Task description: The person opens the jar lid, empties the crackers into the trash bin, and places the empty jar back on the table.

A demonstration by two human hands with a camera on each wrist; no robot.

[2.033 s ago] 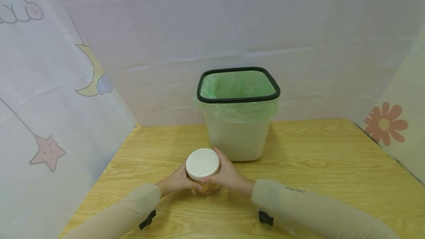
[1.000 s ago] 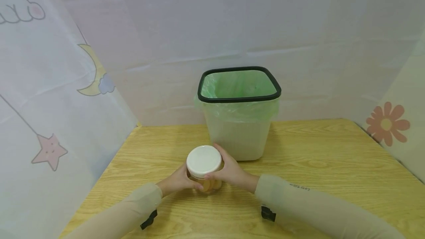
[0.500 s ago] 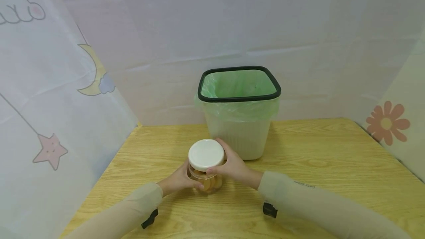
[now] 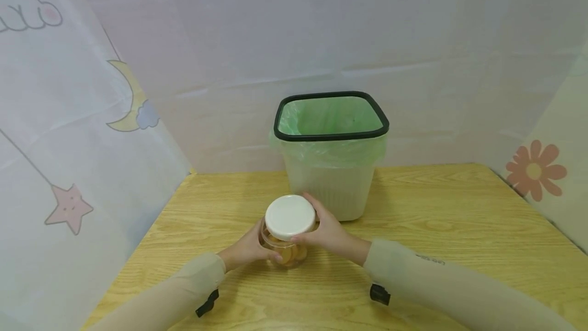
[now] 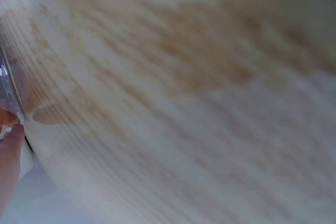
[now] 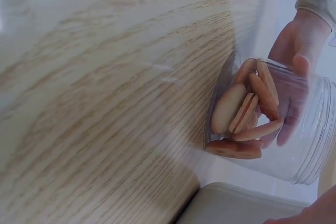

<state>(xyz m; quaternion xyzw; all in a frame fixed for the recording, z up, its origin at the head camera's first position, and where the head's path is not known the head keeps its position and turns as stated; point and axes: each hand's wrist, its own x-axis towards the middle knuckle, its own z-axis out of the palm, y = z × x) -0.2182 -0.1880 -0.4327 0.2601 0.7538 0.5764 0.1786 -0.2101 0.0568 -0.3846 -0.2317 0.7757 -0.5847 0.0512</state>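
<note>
The jar [image 4: 284,249] stands on the surface [image 4: 441,229] at about 6 o'clock from the bin [image 4: 329,167], near it but apart. It is clear plastic and upright, with round sandwich biscuits [image 6: 242,113] stacked loosely inside; in the right wrist view they lean against the wall and lie on the bottom.

The left hand [image 4: 245,249] wraps the jar body from 9 o'clock, its grip closed round the clear wall, with fingers [image 6: 296,85] showing through the plastic in the right wrist view. The left wrist view is mostly blurred wood grain, with only a fingertip [image 5: 9,156] and a sliver of the jar at its 9 o'clock edge.

The right hand [image 4: 328,231] comes in from 3 o'clock and holds the lid [image 4: 290,217], thumb at the near rim and fingers curled round the far rim. The white lid sits just above the jar mouth and is shifted a little toward 2 o'clock, so a strip of the open rim shows below its 8 o'clock edge; whether it touches the rim cannot be told.

The bin is pale, with a black rim and a green liner folded over the edge. Both forearms wear beige sleeves [image 4: 427,280] with a black clip at each. Printed curtains [image 4: 69,132] hang round the surface at 9, 12 and 3 o'clock.
</note>
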